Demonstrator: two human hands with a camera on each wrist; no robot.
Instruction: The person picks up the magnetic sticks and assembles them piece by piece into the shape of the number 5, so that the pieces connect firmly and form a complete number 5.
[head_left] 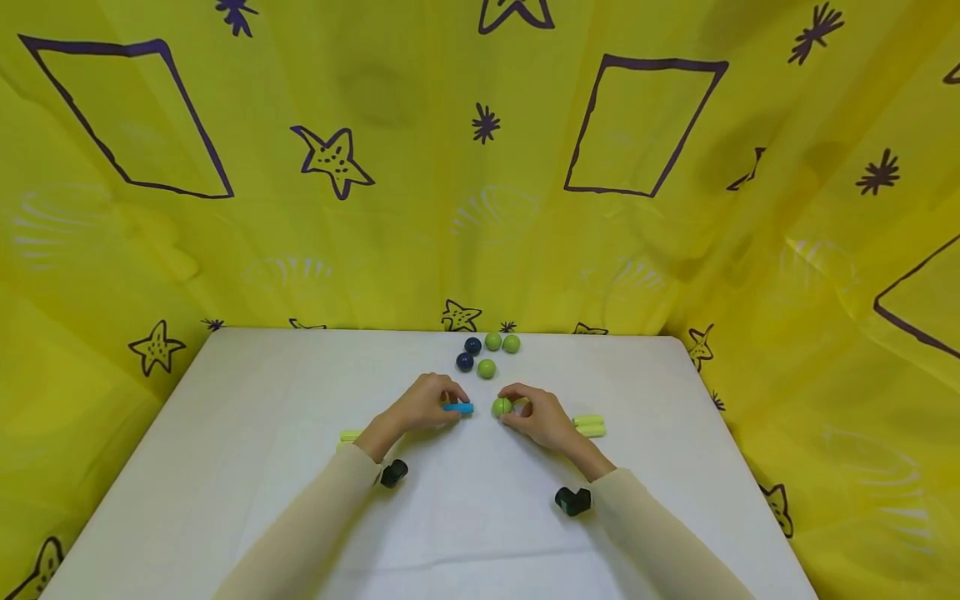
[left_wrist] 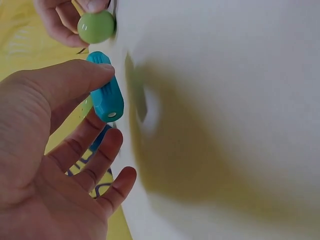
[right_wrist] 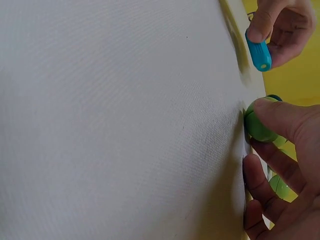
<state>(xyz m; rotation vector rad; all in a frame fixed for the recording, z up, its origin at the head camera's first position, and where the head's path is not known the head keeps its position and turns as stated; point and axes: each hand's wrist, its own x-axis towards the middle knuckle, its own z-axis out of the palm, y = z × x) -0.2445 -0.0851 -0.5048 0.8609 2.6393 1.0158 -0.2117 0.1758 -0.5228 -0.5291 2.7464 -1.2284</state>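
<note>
Left hand (head_left: 422,406) pinches blue rod (head_left: 458,407) between thumb and fingers, just above white desk (head_left: 225,467). Right hand (head_left: 536,417) grips green ball (head_left: 501,407), close beside rod tip, not touching. Behind hands: cluster of three green, two dark balls (head_left: 486,354). Yellow-green rods (head_left: 589,426) beside right hand.

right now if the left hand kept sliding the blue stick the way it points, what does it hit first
Probably the green ball pinched in the right hand. The left hand aims its blue stick at it across a small gap, though depth is uncertain.
</note>
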